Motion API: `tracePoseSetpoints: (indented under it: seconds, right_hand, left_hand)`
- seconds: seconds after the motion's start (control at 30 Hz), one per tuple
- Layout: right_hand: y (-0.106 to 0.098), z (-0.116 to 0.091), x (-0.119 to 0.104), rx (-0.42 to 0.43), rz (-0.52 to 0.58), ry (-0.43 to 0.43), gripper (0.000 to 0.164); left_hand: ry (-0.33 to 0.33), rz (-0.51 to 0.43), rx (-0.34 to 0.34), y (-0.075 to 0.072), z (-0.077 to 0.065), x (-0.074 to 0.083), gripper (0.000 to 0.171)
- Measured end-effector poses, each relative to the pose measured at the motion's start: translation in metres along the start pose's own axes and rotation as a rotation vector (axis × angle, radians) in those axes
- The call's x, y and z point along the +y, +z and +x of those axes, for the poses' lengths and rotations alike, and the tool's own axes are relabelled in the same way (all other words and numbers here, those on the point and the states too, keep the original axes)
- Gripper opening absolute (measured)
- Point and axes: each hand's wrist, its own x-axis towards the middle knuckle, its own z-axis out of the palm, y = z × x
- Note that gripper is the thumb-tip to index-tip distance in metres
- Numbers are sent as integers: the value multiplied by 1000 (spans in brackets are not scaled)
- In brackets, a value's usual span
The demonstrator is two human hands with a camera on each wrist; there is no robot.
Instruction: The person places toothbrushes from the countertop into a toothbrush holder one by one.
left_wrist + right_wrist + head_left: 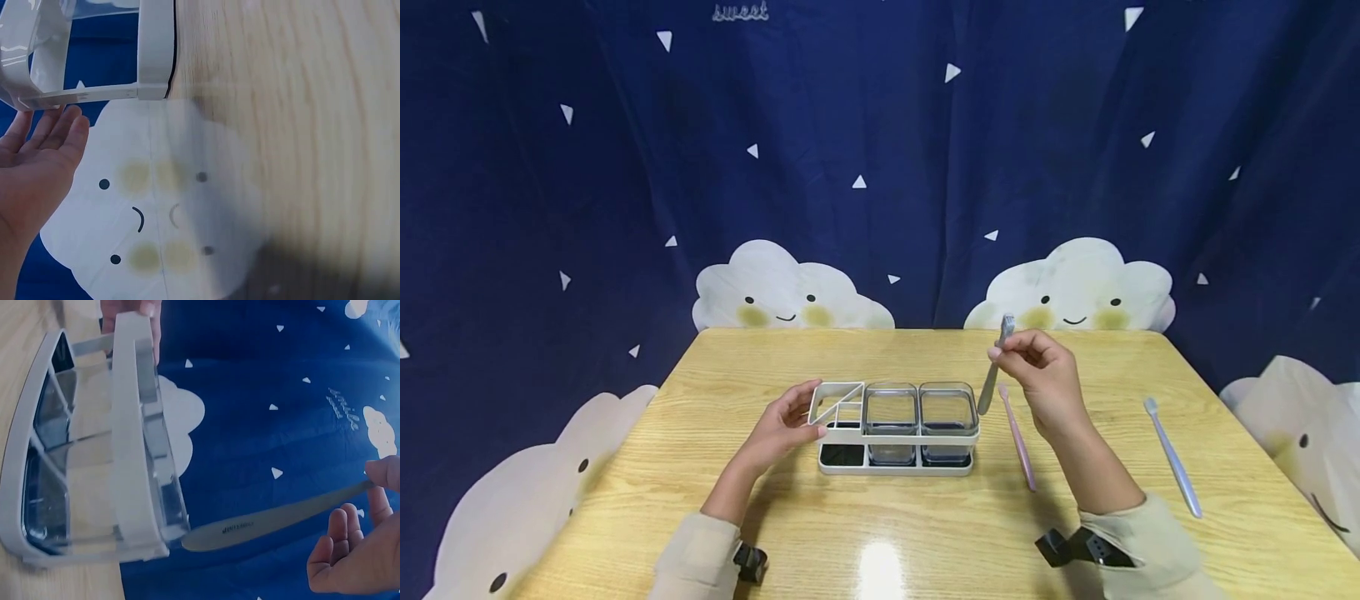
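Note:
A white toothbrush holder (pixel 898 469) with two clear cups (pixel 891 406) and a divided left section stands on the table. My left hand (pixel 782 423) grips its left end, thumb at the front and fingers behind; the left wrist view shows those fingers against the holder's rim (pixel 81 95). To the right of the cups, my right hand (pixel 1041 375) pinches a grey toothbrush (pixel 990 387) near its head, bristle end up. The handle (pixel 262 522) slants down, and its rounded tip is close to the holder's right end. Whether they touch, I cannot tell.
A pink toothbrush (pixel 1018 442) lies on the table below my right hand. Farther right lies a blue toothbrush (pixel 1174 458). Behind the wooden table (pixel 737 358) hangs a dark blue curtain (pixel 820 100) with clouds and white triangles.

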Motion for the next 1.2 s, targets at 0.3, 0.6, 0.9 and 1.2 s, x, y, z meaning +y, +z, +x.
tracePoseSetpoints:
  seconds: [0.3, 0.6, 0.9, 1.2]
  right_hand:
    - [16, 8, -7, -30, -21, -3, 20]
    - [33, 19, -2, -66, -41, 22, 18]
    - [44, 22, 7, -28, -31, 59, 20]
    - [55, 21, 13, -29, -5, 87, 17]
  left_hand:
    - [-2, -21, 17, 1, 1, -2, 68]
    - [-10, -4, 18, -1, 2, -1, 69]
    - [-7, -5, 0, -2, 2, 4, 69]
    - [-45, -28, 14, 0, 2, 6, 69]
